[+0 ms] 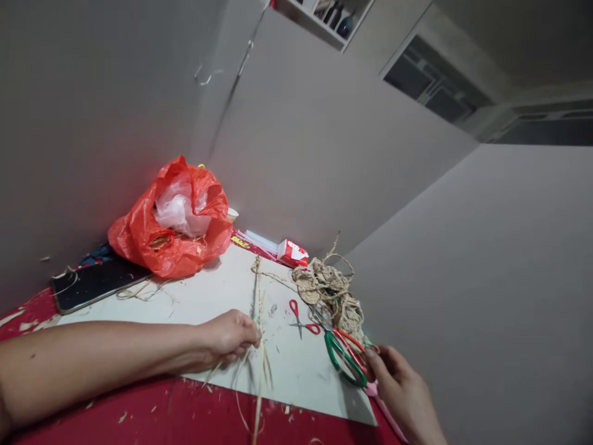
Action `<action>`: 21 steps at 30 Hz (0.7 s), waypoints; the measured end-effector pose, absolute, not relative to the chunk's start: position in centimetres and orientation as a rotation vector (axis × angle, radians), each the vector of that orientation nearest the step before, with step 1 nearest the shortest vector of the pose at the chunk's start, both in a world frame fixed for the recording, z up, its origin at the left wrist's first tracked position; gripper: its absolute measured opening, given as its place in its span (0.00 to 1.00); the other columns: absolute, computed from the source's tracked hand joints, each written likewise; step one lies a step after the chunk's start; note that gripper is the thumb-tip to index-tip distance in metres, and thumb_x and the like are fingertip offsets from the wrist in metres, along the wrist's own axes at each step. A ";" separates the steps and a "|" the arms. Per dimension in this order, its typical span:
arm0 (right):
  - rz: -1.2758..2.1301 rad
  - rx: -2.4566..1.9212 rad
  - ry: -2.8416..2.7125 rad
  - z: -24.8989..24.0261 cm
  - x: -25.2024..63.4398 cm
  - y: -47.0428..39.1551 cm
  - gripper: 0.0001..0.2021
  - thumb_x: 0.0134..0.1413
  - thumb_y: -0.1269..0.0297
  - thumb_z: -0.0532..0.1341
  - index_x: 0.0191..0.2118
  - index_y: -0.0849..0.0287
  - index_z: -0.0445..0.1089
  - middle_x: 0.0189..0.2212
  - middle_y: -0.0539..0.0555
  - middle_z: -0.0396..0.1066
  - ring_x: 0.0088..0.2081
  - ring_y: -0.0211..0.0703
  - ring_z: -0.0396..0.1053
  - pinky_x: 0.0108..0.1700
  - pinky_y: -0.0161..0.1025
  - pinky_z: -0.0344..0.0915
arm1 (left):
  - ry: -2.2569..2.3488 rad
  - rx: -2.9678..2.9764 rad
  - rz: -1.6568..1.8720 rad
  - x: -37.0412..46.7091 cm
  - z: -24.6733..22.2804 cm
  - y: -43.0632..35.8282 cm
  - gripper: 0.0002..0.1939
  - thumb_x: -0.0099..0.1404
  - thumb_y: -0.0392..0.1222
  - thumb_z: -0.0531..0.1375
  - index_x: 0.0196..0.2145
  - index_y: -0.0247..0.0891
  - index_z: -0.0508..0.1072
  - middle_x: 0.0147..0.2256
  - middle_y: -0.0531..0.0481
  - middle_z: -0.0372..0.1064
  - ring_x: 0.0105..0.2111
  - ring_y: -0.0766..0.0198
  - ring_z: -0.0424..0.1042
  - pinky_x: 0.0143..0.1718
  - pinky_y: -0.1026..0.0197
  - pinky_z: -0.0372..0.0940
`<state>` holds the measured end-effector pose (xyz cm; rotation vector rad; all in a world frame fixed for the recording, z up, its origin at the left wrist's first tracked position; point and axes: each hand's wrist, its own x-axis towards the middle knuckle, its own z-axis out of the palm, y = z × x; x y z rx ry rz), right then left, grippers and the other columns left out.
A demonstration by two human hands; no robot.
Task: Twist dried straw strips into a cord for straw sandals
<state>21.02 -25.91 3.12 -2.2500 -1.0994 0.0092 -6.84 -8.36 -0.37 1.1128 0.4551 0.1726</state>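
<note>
My left hand (231, 337) pinches a thin straw braid (259, 303) near its lower end, and loose straw strands (258, 402) hang below the fingers. From its far end the braid continues right towards a heap of braided straw cord (327, 287). At the right edge of the white sheet, the curled fingers of my right hand (405, 386) meet beside scissors with green and red handles (345, 361); what they hold, if anything, I cannot make out. Small red-handled scissors (304, 324) lie open between the hands. A pink handle (386, 414) shows beside my right hand.
A red plastic bag (169, 247) holding a white bag stands at the back left, beside a dark phone (97, 284). A red and white box (293, 252) sits by the wall. The white sheet (319, 383) covers part of the red table (152, 411), where straw scraps lie.
</note>
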 end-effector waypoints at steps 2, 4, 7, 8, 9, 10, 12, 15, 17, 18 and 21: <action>0.034 -2.209 -1.123 3.1 22.1 -24.7 0.16 0.51 0.49 0.52 0.30 0.57 0.64 0.19 0.50 0.66 0.22 0.43 0.65 0.26 0.37 0.61 | 0.488 1.160 0.160 -6.7 -1.1 -8.7 0.08 0.49 0.43 0.58 0.19 0.38 0.62 0.09 0.63 0.45 0.10 0.74 0.41 0.11 0.68 0.40; 0.152 -2.247 -1.265 3.0 22.4 -23.0 0.15 0.49 0.51 0.53 0.35 0.58 0.65 0.18 0.50 0.67 0.22 0.43 0.65 0.26 0.37 0.61 | 0.534 1.206 0.153 -6.5 -1.4 -8.8 0.07 0.48 0.43 0.57 0.19 0.38 0.64 0.09 0.62 0.47 0.09 0.74 0.43 0.10 0.68 0.40; 0.186 -2.467 -1.469 3.9 21.6 -20.1 0.15 0.47 0.54 0.55 0.38 0.57 0.68 0.17 0.50 0.69 0.22 0.47 0.68 0.25 0.37 0.59 | 0.590 1.243 0.162 -6.3 -1.4 -8.9 0.07 0.48 0.42 0.57 0.18 0.38 0.65 0.08 0.61 0.48 0.09 0.73 0.45 0.10 0.68 0.42; 0.121 -2.521 -1.502 4.6 20.9 -19.1 0.14 0.48 0.53 0.54 0.36 0.55 0.69 0.19 0.52 0.70 0.23 0.48 0.69 0.25 0.37 0.58 | 0.600 1.250 0.164 -6.3 -1.4 -8.9 0.07 0.47 0.42 0.57 0.18 0.37 0.65 0.08 0.61 0.48 0.09 0.73 0.45 0.10 0.68 0.42; 0.042 -2.511 -1.546 5.4 20.1 -18.1 0.13 0.50 0.52 0.53 0.32 0.53 0.69 0.21 0.53 0.72 0.25 0.48 0.70 0.25 0.37 0.58 | 0.611 1.257 0.163 -6.2 -1.4 -8.9 0.06 0.47 0.42 0.57 0.18 0.37 0.65 0.08 0.61 0.49 0.09 0.73 0.46 0.10 0.68 0.43; -0.002 -2.447 -1.615 6.2 19.1 -17.1 0.14 0.52 0.51 0.52 0.28 0.53 0.69 0.21 0.53 0.72 0.25 0.47 0.70 0.25 0.37 0.58 | 0.624 1.264 0.162 -6.1 -1.4 -9.0 0.06 0.48 0.41 0.57 0.18 0.37 0.66 0.08 0.61 0.49 0.09 0.73 0.46 0.11 0.68 0.43; -0.083 -2.286 -1.707 7.7 16.5 -14.8 0.16 0.53 0.50 0.51 0.25 0.54 0.66 0.19 0.52 0.70 0.22 0.45 0.67 0.26 0.37 0.59 | 0.648 1.275 0.163 -5.9 -1.6 -9.1 0.05 0.48 0.40 0.57 0.18 0.37 0.67 0.09 0.61 0.50 0.09 0.72 0.47 0.11 0.67 0.44; -0.020 -1.894 -1.898 8.7 11.7 -11.0 0.12 0.56 0.55 0.51 0.38 0.56 0.66 0.22 0.51 0.71 0.22 0.41 0.66 0.27 0.35 0.61 | 0.700 1.325 0.175 -5.6 -2.1 -9.3 0.05 0.49 0.39 0.56 0.19 0.37 0.68 0.10 0.60 0.52 0.10 0.72 0.47 0.12 0.66 0.42; 0.050 -1.717 -2.050 8.6 8.5 -8.0 0.12 0.58 0.60 0.51 0.42 0.58 0.66 0.26 0.53 0.72 0.24 0.40 0.68 0.29 0.34 0.61 | 0.731 1.379 0.168 -5.4 -2.8 -9.2 0.05 0.49 0.39 0.56 0.20 0.36 0.69 0.11 0.59 0.52 0.11 0.72 0.47 0.13 0.66 0.41; 0.056 -1.661 -2.130 8.3 7.0 -6.4 0.10 0.57 0.63 0.52 0.41 0.58 0.67 0.28 0.54 0.73 0.27 0.40 0.69 0.31 0.34 0.62 | 0.723 1.403 0.166 -5.2 -3.2 -9.0 0.05 0.49 0.39 0.56 0.20 0.36 0.69 0.12 0.59 0.53 0.12 0.73 0.48 0.14 0.67 0.42; 0.072 -1.633 -2.329 7.4 3.2 -1.4 0.11 0.57 0.69 0.51 0.34 0.59 0.71 0.31 0.57 0.74 0.33 0.43 0.70 0.35 0.36 0.61 | 0.567 1.427 0.183 -4.8 -4.7 -8.2 0.07 0.50 0.40 0.59 0.19 0.35 0.68 0.15 0.59 0.55 0.15 0.74 0.50 0.17 0.68 0.46</action>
